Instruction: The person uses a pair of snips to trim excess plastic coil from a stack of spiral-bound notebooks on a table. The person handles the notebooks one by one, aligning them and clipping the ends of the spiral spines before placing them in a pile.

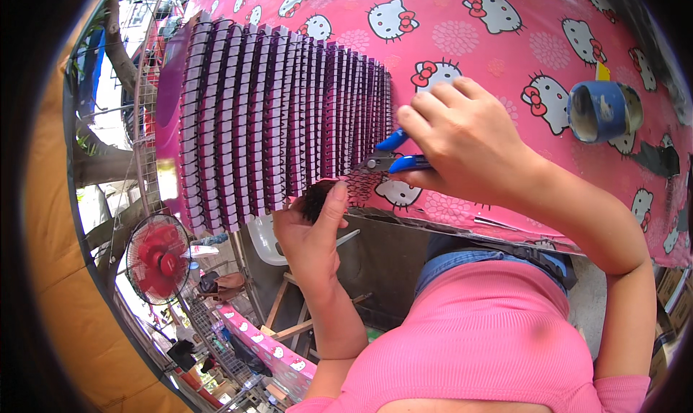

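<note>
looking down on a striped purple frame (278, 117), using it as landmark; finding it laid over the left part of the pink tabletop (512, 81), bearing many pale strips crossed by fine dark lines. seeming to jut past the tabletop's near edge, perhaps for letting fingers in from beneath.

gripping blue-handled cutters (374, 164) in the right hand (465, 124), wrapping fingers about the spread handles, at the frame's lower right corner. pointing the metal tips left at the strips, likely for reaching the end rows without crossing the others. being unable to tell parted tips from closed.

pinching a dark bristly bunch (312, 200) between thumb and fingers of the left hand (314, 236), just below the frame's lower edge. holding the thumb tip near the cutters, probably for steadying that spot.

seeing a blue hollow cylinder (613, 110) resting well right of the frame, likely clear of the work. noting a red fan (160, 261) off the frame's lower left corner.
</note>
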The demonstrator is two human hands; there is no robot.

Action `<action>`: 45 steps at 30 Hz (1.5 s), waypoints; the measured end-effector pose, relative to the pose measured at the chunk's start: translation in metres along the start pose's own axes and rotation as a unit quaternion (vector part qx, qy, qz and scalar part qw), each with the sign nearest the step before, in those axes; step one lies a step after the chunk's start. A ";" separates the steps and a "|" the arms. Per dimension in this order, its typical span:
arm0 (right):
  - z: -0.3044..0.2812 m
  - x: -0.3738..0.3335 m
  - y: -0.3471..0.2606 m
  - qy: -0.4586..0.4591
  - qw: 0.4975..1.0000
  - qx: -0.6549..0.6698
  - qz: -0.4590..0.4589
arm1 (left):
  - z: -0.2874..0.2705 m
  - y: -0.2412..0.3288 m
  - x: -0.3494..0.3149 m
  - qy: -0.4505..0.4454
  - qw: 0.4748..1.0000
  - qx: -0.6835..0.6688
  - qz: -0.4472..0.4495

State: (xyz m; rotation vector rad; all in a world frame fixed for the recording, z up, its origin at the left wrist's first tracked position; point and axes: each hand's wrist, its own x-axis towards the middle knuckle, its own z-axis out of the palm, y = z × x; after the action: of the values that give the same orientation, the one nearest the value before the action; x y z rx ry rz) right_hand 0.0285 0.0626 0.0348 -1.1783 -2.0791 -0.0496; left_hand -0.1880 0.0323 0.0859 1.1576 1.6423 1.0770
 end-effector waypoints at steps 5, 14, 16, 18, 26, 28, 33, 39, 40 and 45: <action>0.009 -0.002 -0.013 -0.143 0.986 0.064 0.054 | 0.011 -0.008 -0.003 0.017 0.997 0.042 0.068; 0.008 0.000 -0.008 -0.009 0.999 -0.036 -0.015 | 0.007 -0.010 -0.004 -0.004 1.000 0.015 0.011; 0.009 0.003 -0.015 -0.140 0.989 0.004 0.039 | 0.008 -0.014 -0.003 -0.003 0.999 0.026 0.030; -0.003 0.008 -0.020 -0.316 0.937 0.079 0.125 | 0.007 -0.017 -0.002 0.005 0.999 0.039 0.031; 0.007 -0.013 -0.005 -0.067 0.997 -0.029 0.027 | 0.011 -0.029 -0.001 -0.012 1.000 0.027 -0.005; 0.012 -0.010 -0.008 -0.109 0.993 -0.020 0.028 | 0.015 -0.033 -0.001 -0.005 0.999 0.029 0.014; 0.001 -0.006 -0.012 -0.340 0.925 0.056 0.158 | 0.010 -0.038 0.001 0.005 0.999 0.047 0.012; 0.017 -0.023 0.000 -0.090 0.995 -0.013 0.046 | 0.012 -0.032 0.002 -0.014 0.999 -0.017 -0.043; 0.017 -0.021 -0.003 -0.068 0.997 -0.024 0.038 | 0.014 -0.033 0.000 -0.022 0.999 -0.006 -0.036; 0.008 -0.007 -0.010 -0.296 0.946 0.047 0.123 | 0.017 -0.040 0.004 -0.010 0.999 0.030 -0.014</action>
State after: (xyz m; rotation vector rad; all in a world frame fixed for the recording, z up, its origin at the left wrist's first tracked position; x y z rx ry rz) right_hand 0.0182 0.0546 0.0275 -1.5155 -2.3771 0.5827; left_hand -0.1831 0.0311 0.0429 1.1775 1.6810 1.0021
